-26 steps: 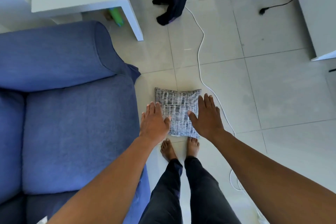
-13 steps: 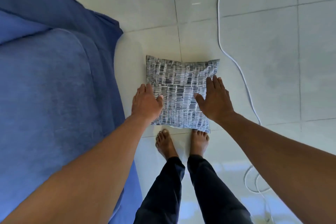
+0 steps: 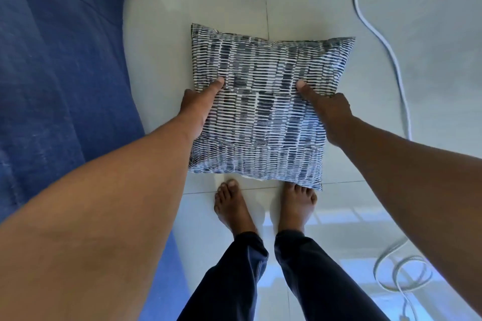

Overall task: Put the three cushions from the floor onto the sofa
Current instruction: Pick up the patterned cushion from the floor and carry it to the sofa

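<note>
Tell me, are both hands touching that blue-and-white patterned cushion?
Touching. The head view shows the left hand and right hand gripping the blue-and-white patterned cushion, thumbs on top.

Your arms point(image 3: 146, 190) are bare with no sleeves showing, your feet point(image 3: 234, 208) bare too; you wear dark navy trousers point(image 3: 307, 281).

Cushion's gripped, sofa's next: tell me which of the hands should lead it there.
Left. Both the left hand and right hand grip the cushion, but the sofa lies on the left hand's side.
</note>
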`<state>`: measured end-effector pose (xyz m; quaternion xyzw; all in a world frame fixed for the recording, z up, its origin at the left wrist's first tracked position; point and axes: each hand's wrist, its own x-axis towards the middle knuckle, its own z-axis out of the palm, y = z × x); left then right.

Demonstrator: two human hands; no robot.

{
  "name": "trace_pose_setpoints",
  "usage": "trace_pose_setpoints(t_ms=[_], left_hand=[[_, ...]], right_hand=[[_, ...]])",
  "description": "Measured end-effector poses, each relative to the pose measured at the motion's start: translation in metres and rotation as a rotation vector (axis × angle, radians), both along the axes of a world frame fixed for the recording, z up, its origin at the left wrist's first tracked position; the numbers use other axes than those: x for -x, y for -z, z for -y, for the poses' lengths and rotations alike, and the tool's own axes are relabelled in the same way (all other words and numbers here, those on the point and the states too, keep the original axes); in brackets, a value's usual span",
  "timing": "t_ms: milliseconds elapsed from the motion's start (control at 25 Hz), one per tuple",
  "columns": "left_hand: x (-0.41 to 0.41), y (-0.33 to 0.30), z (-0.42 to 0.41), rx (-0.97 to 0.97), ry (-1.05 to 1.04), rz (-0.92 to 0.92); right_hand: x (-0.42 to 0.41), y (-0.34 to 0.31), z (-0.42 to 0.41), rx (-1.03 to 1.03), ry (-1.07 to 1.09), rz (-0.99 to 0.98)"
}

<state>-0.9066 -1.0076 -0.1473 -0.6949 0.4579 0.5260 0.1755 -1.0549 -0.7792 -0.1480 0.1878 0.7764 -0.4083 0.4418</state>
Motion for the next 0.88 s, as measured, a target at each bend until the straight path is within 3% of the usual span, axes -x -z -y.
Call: trace_pose_setpoints(t_ms=[120,320,600,800,880], left_hand=[[0.007,-0.016,-0.008,-0.048,-0.128,-0.114],[0.015,-0.115,-0.018,0.035,-0.22,-0.256],[0.006,-0.352,0.006,0.098,-0.287,-0.401],[-0.024,-0.503,0.02,0.191,-0.357,-0.493],[-0.031,-0.534,0.021,0.218,-0.379,-0.513]], right_hand=[[0.005,-0.025,0.006,0.151,0.107,0.08],[0.019,-0.121,0.015,0.173,0.161,-0.025],[0.047,-0.36,0.055,0.265,0.008,-0.137],[0.041,-0.506,0.089,0.322,-0.118,-0.182],[0.036,-0.536,0.1,0.331,-0.152,-0.208]])
